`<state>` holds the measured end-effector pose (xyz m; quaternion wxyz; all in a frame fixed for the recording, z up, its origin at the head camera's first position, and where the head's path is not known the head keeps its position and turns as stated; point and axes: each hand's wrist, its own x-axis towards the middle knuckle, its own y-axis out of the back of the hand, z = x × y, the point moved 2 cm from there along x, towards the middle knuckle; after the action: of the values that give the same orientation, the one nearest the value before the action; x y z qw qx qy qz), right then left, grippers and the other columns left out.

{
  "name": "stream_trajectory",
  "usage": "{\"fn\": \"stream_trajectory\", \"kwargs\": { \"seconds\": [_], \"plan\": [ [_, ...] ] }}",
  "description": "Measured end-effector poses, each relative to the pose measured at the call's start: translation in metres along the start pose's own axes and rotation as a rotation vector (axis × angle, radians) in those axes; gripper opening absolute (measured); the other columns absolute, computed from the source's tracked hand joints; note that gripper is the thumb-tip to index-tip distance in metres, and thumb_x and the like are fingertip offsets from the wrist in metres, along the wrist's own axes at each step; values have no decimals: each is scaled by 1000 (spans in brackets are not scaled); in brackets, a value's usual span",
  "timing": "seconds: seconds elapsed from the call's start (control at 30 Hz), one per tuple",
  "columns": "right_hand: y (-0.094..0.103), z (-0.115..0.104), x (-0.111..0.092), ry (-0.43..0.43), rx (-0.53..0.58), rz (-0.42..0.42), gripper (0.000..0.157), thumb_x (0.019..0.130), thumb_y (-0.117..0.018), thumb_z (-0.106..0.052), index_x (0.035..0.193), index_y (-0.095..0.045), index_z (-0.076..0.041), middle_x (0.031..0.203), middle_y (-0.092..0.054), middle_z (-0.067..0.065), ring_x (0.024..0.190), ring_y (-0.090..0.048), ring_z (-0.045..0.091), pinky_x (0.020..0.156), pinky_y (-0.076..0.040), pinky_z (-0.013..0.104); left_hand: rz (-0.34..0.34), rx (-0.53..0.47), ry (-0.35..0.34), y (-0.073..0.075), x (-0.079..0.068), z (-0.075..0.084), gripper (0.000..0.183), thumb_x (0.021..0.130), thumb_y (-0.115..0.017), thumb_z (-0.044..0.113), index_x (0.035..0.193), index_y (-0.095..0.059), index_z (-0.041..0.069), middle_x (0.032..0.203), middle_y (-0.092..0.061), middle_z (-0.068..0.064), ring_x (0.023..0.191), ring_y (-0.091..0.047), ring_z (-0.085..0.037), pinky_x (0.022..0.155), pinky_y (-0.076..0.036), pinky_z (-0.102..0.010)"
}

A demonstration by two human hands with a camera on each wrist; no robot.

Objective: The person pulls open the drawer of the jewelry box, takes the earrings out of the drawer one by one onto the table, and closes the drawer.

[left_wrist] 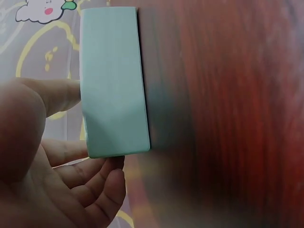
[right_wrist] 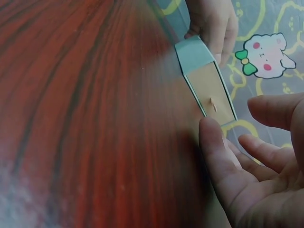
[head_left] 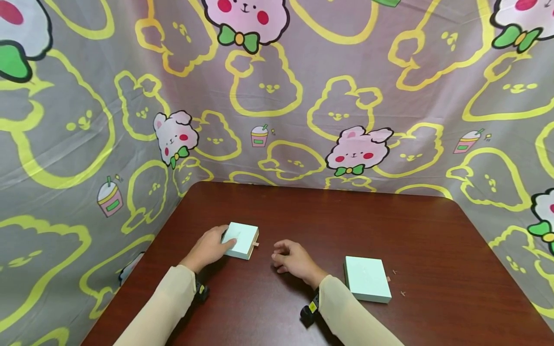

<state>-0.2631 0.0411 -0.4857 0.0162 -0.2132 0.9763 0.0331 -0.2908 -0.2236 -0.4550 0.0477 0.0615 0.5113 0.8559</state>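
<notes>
A flat, pale mint drawer box (head_left: 245,236) lies on the left part of the table. My left hand (head_left: 208,247) grips its left side, thumb over the top and fingers at the far edge. In the left wrist view the box's plain mint side (left_wrist: 114,80) faces the camera. Its beige drawer front (right_wrist: 202,85), with a small ribbon pull tab (right_wrist: 213,105), shows in the right wrist view. To the right of that tab, my right hand (head_left: 296,259) hovers apart from the box with loosely bent fingers, holding nothing.
A second mint box (head_left: 368,278) sits to the right of my right forearm, a small tab (head_left: 388,278) at its right side. Tiny brownish bits (head_left: 403,293) lie beside it. Patterned cloth (head_left: 277,96) hangs behind and along the sides of the dark wooden table (head_left: 320,216).
</notes>
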Motion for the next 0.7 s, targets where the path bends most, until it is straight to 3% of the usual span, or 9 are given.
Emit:
{"fn": "stream_trajectory", "kwargs": {
  "seconds": [0.13, 0.27, 0.37, 0.5, 0.7],
  "plan": [
    [-2, -1, 1, 7, -7, -1, 36, 95, -61, -2, 125, -49, 12, 109, -60, 23, 83, -64, 32, 67, -56, 42, -9, 9, -9, -4, -2, 4, 66, 92, -66, 35, 137, -48, -9, 131, -53, -25, 121, -51, -37, 97, -40, -51],
    [-5, -17, -4, 17, -24, 1, 34, 95, -59, 0, 124, -49, 15, 108, -58, 28, 85, -63, 40, 70, -55, 46, -7, 17, -16, -5, -3, 10, 65, 92, -67, 34, 137, -48, -8, 130, -54, -24, 121, -51, -36, 97, -41, -50],
    [-6, -18, -2, 13, -26, 3, 33, 95, -57, 2, 124, -48, 17, 108, -57, 32, 87, -62, 44, 71, -55, 48, -7, 20, -23, -6, -6, 12, 64, 92, -67, 34, 137, -49, -8, 130, -54, -24, 121, -51, -36, 97, -41, -50],
    [-3, 2, 12, 7, -21, 7, 35, 95, -59, 0, 124, -49, 15, 108, -59, 29, 84, -64, 38, 68, -56, 45, -10, 22, -25, -7, -9, 13, 65, 92, -67, 36, 137, -49, -7, 131, -54, -24, 122, -51, -37, 98, -40, -51],
    [-4, 4, 19, 0, -39, 9, 33, 94, -61, -1, 122, -52, 12, 104, -61, 21, 79, -66, 29, 66, -56, 40, 0, 12, -35, -9, -11, 15, 66, 91, -67, 37, 137, -49, -7, 132, -54, -24, 123, -50, -37, 99, -39, -51]
  ]
}}
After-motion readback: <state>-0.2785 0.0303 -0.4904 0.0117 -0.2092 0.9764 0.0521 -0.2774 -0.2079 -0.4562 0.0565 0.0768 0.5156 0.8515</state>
